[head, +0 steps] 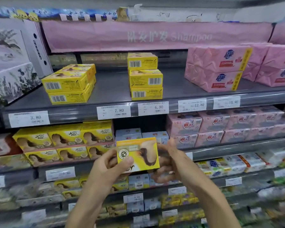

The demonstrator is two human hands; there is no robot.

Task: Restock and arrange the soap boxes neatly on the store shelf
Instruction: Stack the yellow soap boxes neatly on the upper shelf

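I hold one yellow soap box (138, 154) in front of the shelves, its printed face toward me. My left hand (109, 168) grips its left edge, thumb pressed on the round seal. My right hand (167, 163) curls round its right side and back. On the upper dark shelf (112, 89) stand two groups of the same yellow boxes: a low double-layer stack (69, 83) at the left and a stack of three (145, 78) in the middle, barcodes facing out. More yellow boxes (64, 142) fill the shelf below at the left.
Pink wrapped soap packs (217, 68) sit at the right of the upper shelf. A large floral carton (10, 66) stands at its left end. Price tags (113, 111) line the shelf edge. Pink boxes (220, 127) and pale blue boxes (130, 134) occupy the lower shelf.
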